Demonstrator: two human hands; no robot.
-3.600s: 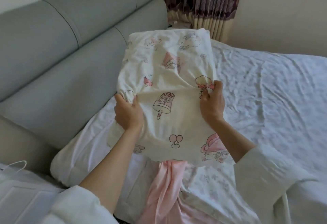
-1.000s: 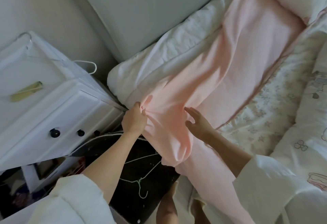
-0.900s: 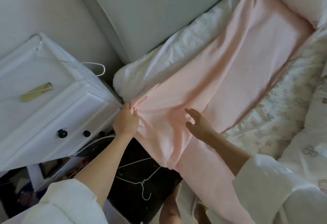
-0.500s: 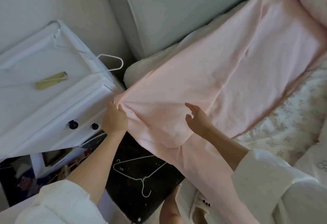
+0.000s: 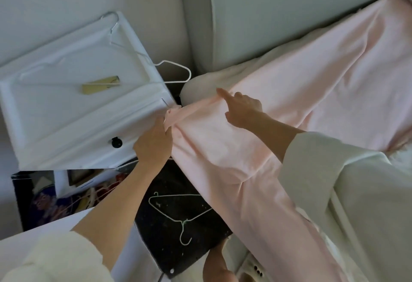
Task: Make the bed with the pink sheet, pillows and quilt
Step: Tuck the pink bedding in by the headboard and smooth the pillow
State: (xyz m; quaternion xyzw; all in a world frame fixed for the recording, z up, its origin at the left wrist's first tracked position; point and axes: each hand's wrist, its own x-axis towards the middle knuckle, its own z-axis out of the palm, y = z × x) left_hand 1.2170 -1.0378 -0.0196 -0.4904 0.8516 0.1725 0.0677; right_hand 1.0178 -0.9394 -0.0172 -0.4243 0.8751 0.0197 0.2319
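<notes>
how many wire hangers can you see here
3: one white hanger poking off the nightstand's edge, one hanger flat on its top, one pale green hanger on the dark floor. More may be hidden.

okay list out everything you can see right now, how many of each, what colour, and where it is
pink sheet: one, pale pink, spread over the bed corner, hanging off the edge
mattress: one, white, corner bare beside the sheet
headboard: one, grey, behind the bed
nightstand: one, white, left of the bed
hangers: three, white; two on the nightstand, one on the black surface below
tan item: one, on the nightstand top
left hand: gripping the sheet corner
right hand: open, resting on the sheet
</notes>
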